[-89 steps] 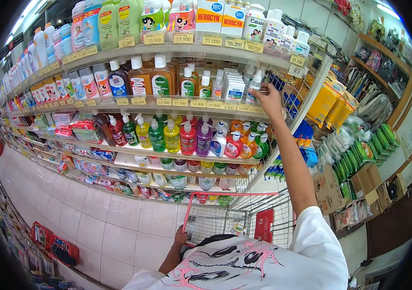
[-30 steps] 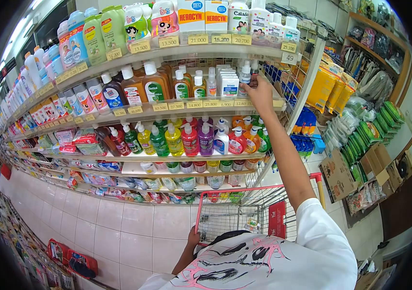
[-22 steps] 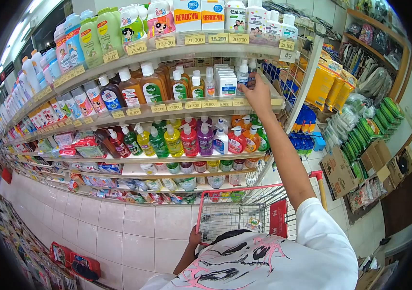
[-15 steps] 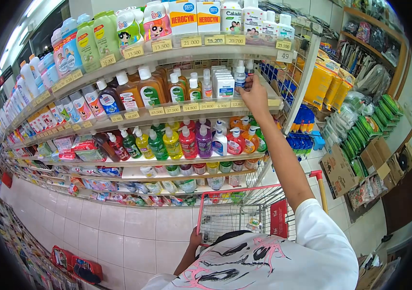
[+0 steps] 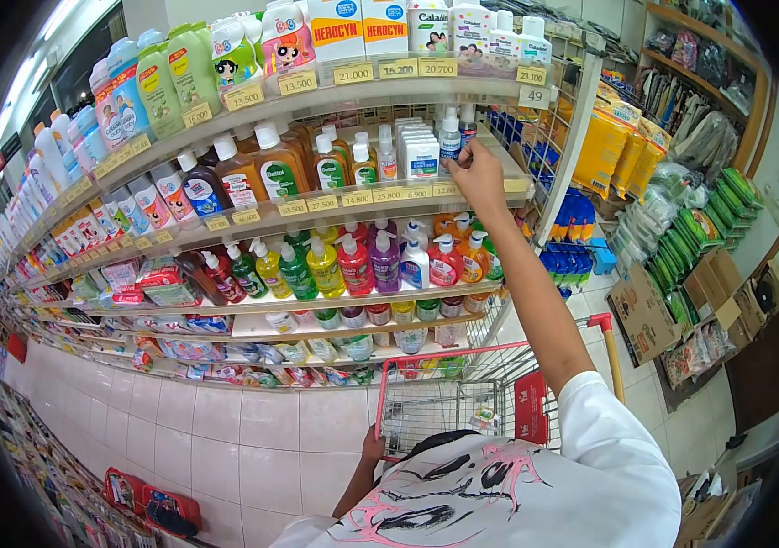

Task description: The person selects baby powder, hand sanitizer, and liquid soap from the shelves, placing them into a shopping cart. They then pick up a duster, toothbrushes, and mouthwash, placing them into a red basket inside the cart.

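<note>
My right hand (image 5: 478,171) reaches to the right end of the second shelf, fingers pinched together at a small clear bottle with a blue label (image 5: 449,137). Beside that bottle stands a darker small bottle (image 5: 468,125). Just left of them are white hand sanitizer boxes (image 5: 421,157) in a row, then a slim spray bottle (image 5: 386,153) and brown Dettol bottles (image 5: 280,166). Low in the view, my left hand (image 5: 373,446) is closed at the left rim of a shopping cart (image 5: 463,402); the cart holds a small packet.
Colourful pump bottles (image 5: 354,267) line the shelf below. Price tags edge the shelf (image 5: 316,206). Yellow packs (image 5: 604,151) hang past the wire side panel. Cardboard boxes (image 5: 642,315) and green packs (image 5: 682,256) sit at the right. Red baskets (image 5: 147,500) stand on the floor behind left.
The camera view has shifted slightly. My right hand has moved a little lower relative to the small bottles, so more of the blue-labelled bottle shows. My left hand stays at the cart.
</note>
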`<state>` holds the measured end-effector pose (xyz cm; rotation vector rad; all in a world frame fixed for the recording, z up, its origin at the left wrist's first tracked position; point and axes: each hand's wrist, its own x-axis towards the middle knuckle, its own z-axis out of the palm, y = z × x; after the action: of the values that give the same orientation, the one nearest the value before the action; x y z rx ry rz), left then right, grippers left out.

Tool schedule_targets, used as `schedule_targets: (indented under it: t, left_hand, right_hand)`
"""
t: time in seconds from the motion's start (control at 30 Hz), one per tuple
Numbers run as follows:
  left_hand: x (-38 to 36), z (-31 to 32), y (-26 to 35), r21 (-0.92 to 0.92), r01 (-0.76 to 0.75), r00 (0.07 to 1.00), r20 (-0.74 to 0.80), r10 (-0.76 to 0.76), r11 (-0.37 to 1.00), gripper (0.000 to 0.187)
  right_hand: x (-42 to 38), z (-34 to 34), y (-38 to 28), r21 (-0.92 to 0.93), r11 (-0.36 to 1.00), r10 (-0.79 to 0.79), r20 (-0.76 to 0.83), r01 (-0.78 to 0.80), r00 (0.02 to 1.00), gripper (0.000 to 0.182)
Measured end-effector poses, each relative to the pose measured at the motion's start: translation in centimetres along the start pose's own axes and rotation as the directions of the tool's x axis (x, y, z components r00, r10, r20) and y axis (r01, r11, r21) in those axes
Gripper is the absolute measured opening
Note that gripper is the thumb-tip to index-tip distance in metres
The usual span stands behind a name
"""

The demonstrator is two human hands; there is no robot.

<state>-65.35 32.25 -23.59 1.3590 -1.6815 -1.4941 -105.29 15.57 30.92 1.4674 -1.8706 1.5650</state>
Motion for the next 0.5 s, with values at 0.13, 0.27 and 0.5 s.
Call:
schedule_targets:
  t: [0.13, 0.27, 0.5]
  left_hand:
    - [-0.2, -0.1, 1.1, 0.035, 0.079, 0.997, 0.004, -0.079, 0.996, 0.052]
    - [0.0, 0.0, 0.4, 0.045, 0.034, 0.999, -0.015, -0.034, 0.998, 0.051]
    - [0.8, 0.6, -2.3, 0.071, 0.063, 0.996, -0.062, -0.059, 0.995, 0.047]
  right_hand:
    - [-0.1, 0.0, 0.3, 0.016, 1.000, -0.012, -0.006, 0.012, 1.000, 0.030]
    - [-0.9, -1.5, -0.5, 0.011, 0.997, -0.075, -0.023, 0.075, 0.997, 0.027]
    - [-14.2, -6.4, 2.6, -0.050, 0.965, -0.257, 0.034, 0.259, 0.966, 0.018]
